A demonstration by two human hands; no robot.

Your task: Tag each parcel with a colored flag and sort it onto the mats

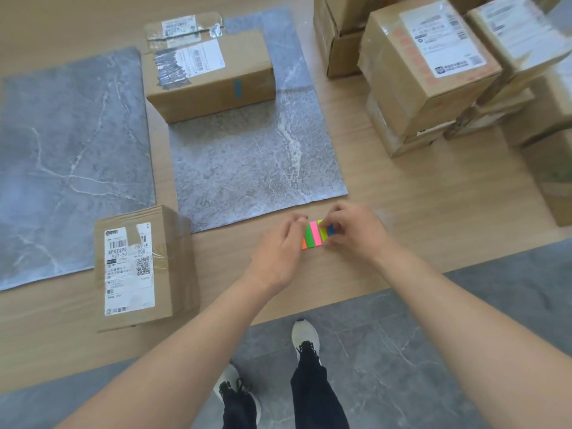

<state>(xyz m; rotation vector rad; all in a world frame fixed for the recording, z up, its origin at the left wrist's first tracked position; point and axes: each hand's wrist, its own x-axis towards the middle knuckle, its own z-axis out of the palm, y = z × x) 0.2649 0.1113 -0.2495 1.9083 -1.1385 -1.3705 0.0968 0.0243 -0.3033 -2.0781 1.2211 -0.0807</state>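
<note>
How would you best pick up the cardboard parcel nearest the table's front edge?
Take the near parcel by its two long side walls, the left hand on one, the right hand on the other, coming down from above. It lies flat on a broad face, its long sides run away from the person, and both flanks look free, so the hands can clamp its narrower width.

The site is presenting as a parcel-sorting room: taped cardboard parcels (pixel 430 88) bearing printed shipping labels (pixel 442 35) are standing stacked on a long wooden table (pixel 418 193), grey mats (pixel 71 156) are lying alongside, above a tiled floor (pixel 402 366).
</note>
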